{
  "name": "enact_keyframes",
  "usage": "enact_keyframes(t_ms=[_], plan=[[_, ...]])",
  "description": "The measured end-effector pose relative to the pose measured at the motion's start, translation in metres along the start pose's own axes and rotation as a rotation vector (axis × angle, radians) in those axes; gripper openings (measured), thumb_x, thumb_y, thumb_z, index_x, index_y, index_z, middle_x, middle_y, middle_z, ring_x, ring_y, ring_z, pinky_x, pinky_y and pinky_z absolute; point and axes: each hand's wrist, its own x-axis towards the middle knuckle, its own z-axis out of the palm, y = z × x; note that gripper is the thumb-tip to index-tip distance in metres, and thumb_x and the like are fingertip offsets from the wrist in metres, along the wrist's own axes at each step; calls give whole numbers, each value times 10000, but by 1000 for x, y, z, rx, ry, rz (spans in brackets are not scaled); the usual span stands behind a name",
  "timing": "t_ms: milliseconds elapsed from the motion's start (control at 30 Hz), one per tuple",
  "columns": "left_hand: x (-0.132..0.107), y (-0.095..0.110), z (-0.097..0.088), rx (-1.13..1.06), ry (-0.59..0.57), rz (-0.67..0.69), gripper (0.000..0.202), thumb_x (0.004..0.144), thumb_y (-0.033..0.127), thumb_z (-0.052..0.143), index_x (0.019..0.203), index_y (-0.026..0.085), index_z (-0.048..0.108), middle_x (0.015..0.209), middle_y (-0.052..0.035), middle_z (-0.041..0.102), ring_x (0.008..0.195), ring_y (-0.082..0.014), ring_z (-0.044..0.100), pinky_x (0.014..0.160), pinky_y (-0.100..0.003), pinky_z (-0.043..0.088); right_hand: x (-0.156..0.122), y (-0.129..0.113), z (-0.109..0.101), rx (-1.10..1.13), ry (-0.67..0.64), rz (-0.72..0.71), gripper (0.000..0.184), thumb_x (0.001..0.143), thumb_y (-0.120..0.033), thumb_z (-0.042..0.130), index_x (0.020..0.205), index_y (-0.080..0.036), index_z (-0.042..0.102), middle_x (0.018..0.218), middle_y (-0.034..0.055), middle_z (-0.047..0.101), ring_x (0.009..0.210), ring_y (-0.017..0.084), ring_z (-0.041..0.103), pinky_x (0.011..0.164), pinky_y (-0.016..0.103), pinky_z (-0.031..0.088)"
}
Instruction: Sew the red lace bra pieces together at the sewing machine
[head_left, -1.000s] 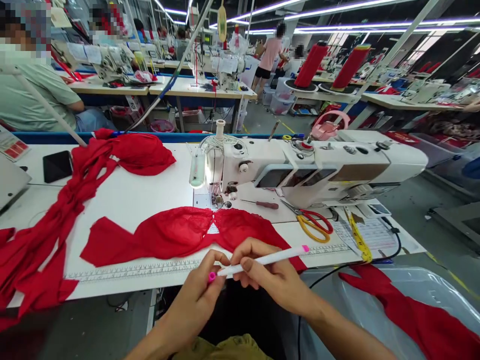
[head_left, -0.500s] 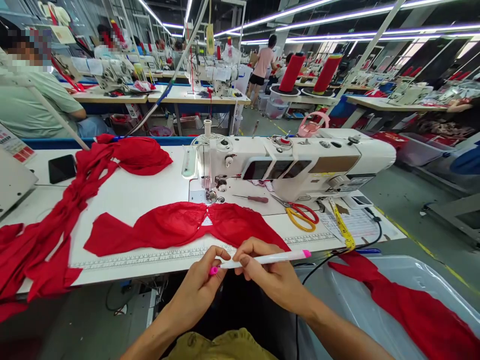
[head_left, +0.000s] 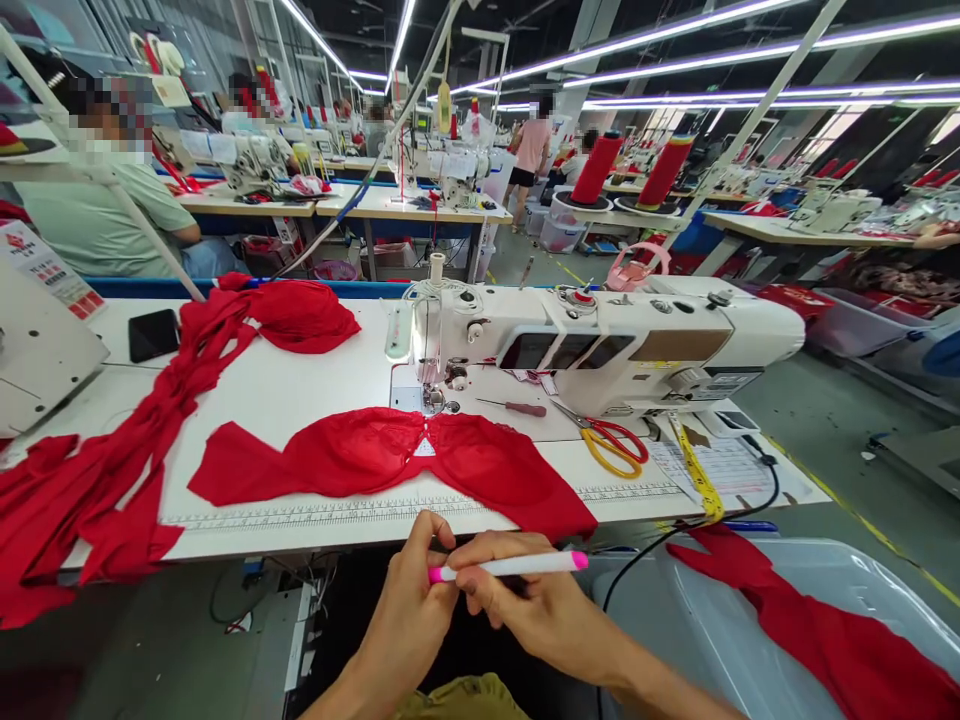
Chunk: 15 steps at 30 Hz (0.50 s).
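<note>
A white pen with pink ends lies across both my hands, below the table's front edge. My right hand is closed round its middle. My left hand pinches its left pink tip. Just beyond my hands a red lace bra piece lies flat on the white table, under the needle of a white sewing machine. A printed ruler strip runs along the table's front edge.
Scissors with red and yellow handles, a small screwdriver and a yellow tape measure lie right of the needle. Red fabric strips pile at left beside a phone. A bin with red cloth stands at right. Other people work behind.
Both hands have drawn back with the pen, off the bra piece and below the table edge. The pen now lies level. The view has shifted slightly.
</note>
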Motion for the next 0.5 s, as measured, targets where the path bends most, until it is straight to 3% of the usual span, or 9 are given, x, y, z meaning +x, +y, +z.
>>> enact_keyframes(t_ms=[167, 267, 400, 500], plan=[[-6, -6, 6, -93, -97, -228, 242, 787, 379, 603, 799, 213, 428, 582, 55, 581, 347, -47, 358, 372, -180, 243, 1, 10, 2, 168, -93, 138, 378, 917, -557, 581, 894, -180, 595, 576, -41, 548, 425, 61, 446, 397, 175, 317], [-5, -4, 6, -60, -123, -295, 211, 787, 351, 615, 802, 188, 481, 642, 36, 606, 366, -33, 385, 387, -170, 270, 5, 15, 4, 147, -79, 137, 389, 907, -569, 588, 843, -186, 588, 541, -56, 511, 421, 56, 411, 383, 169, 291], [4, -3, 4, -52, -96, -217, 218, 826, 329, 615, 788, 199, 444, 630, 43, 582, 471, -51, 441, 463, -170, 311, 9, 20, 9, 78, 4, 110, 384, 924, -551, 571, 818, -183, 606, 532, -58, 496, 427, 64, 419, 400, 179, 328], [6, 3, -3, 7, -201, -71, 162, 852, 302, 611, 888, 198, 492, 755, 1, 625, 665, -106, 561, 621, -214, 436, 8, 20, 2, 50, -7, 58, 385, 951, -548, 531, 852, -187, 619, 537, -53, 515, 413, 73, 439, 403, 191, 341]])
